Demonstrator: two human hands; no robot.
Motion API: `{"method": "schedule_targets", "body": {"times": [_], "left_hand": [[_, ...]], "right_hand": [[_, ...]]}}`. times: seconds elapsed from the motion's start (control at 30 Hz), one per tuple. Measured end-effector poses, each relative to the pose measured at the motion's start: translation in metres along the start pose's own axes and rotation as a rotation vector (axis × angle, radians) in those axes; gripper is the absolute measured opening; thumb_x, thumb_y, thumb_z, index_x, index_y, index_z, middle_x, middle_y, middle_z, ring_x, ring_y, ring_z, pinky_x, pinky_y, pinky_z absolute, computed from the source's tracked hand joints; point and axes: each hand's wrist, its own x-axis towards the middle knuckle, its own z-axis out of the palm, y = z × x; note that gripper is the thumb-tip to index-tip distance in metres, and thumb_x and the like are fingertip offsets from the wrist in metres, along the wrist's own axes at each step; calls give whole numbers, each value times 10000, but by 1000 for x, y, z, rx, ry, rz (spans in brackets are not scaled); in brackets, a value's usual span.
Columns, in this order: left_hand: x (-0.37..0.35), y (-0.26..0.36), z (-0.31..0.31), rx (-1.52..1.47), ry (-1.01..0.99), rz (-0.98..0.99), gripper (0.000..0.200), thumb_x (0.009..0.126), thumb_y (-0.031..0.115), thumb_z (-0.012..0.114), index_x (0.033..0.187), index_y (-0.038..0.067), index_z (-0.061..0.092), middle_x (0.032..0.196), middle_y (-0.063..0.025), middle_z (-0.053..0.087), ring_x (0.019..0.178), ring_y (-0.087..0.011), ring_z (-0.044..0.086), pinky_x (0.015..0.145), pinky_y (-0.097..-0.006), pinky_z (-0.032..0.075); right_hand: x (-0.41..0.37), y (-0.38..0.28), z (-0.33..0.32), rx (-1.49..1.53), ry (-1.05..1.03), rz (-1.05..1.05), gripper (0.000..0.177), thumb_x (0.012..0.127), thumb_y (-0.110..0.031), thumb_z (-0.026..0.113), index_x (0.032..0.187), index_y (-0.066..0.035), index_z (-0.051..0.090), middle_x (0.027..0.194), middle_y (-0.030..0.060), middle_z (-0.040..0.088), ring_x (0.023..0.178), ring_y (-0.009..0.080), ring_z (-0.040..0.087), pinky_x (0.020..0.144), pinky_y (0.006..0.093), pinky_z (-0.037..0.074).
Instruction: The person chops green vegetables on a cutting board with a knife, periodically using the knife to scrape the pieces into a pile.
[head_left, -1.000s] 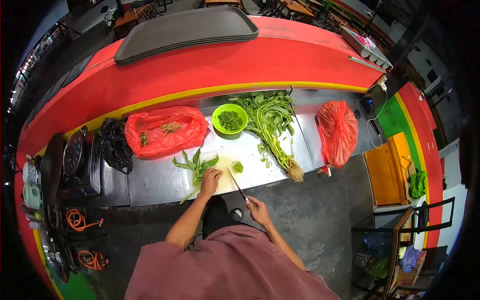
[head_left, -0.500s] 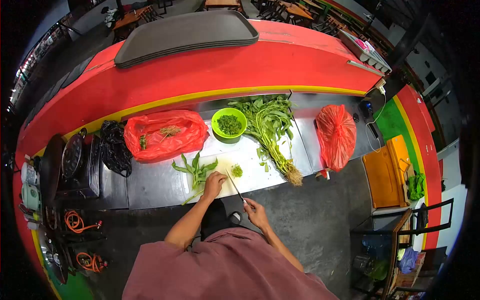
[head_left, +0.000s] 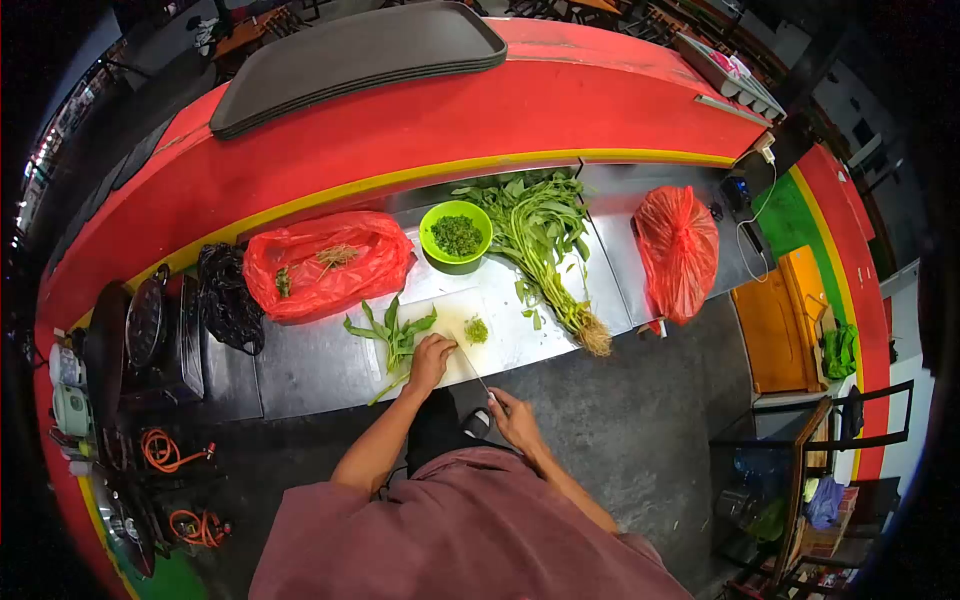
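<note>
My right hand (head_left: 514, 420) is closed around the handle of a knife (head_left: 472, 368), whose blade points up and left over the white cutting board (head_left: 450, 305). At the blade's left, my left hand (head_left: 432, 362) has its fingers closed on leafy green stalks (head_left: 394, 335) lying across the board's left side. The stalk part inside the fingers is hidden. Just right of the blade sits a small pile of chopped greens (head_left: 476, 329). Behind the board, a lime-green bowl (head_left: 484, 222) holds more chopped greens (head_left: 456, 235).
A large bunch of leafy greens with roots (head_left: 545, 250) lies right of the bowl. An open red plastic bag (head_left: 290, 250) and a black bag (head_left: 228, 300) are at the left. A tied red bag (head_left: 678, 260) stands right. Trays (head_left: 360, 65) rest on the red ledge.
The whole view has shifted slightly as my head moved. Both hands keep nearly the same place at the board, with the knife still beside my left fingers.
</note>
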Motion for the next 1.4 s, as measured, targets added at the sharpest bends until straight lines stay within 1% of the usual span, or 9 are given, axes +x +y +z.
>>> {"method": "schedule_targets", "body": {"times": [0.1,0.17,0.77,0.83,0.87,0.97,1.1,1.13,1.4], "left_hand": [[1,1,-1,-11,6,16,153,852,3,721,989,39,780,931,-135,696,907,-355,651,820,-450,517],[1,2,-2,-17,1,23,155,852,2,720,991,37,779,931,-135,696,905,-355,650,817,-450,517],[2,3,-2,-29,-10,15,175,876,3,691,1018,45,782,938,-137,694,905,-354,643,820,-440,515],[1,3,-2,-33,-13,3,174,876,0,693,1019,46,782,932,-136,694,903,-353,644,817,-442,516],[2,3,-1,-27,-1,14,172,878,-4,694,1018,44,782,926,-135,694,900,-351,643,814,-443,516],[1,0,0,-4,-15,14,172,877,-5,698,1020,43,782,929,-132,692,901,-349,642,813,-442,516],[2,2,-2,-23,-10,26,170,873,-15,698,1013,37,779,927,-130,688,901,-347,641,811,-441,518],[2,3,-3,6,-7,38,173,871,-20,696,1012,36,779,922,-128,687,902,-344,643,814,-439,520],[3,8,-5,-5,-8,26,169,876,4,698,1018,41,781,924,-131,693,895,-343,646,820,-432,517]], "right_hand": [[2,2,2,-3,-26,55,379,1040,-281,616,1326,-39,670,1015,279,740,951,330,758,832,428,559],[3,10,5,-1,10,-23,366,1053,-268,606,1309,-17,678,954,222,768,873,281,761,827,407,565],[2,-6,-5,50,-68,102,391,1052,-236,606,1374,-18,645,1043,204,772,957,229,748,866,370,566],[3,5,0,108,-39,56,403,1052,-299,570,1344,-39,664,1071,288,740,1025,362,742,884,442,548],[3,11,4,121,-2,6,395,1053,-286,579,1349,-37,662,975,257,745,892,288,735,818,423,546],[3,3,0,106,-36,47,379,1054,-254,592,1355,-35,659,870,206,727,758,207,660,744,393,533],[11,7,4,87,-47,31,388,1055,-242,606,1374,-26,652,880,174,749,815,148,687,770,349,548],[17,17,12,47,13,-75,390,1053,-239,609,1371,-17,651,835,164,726,747,135,647,725,346,542],[30,3,11,55,-38,22,409,1055,-260,605,1389,-27,647,836,172,741,772,168,703,736,355,552]]}}
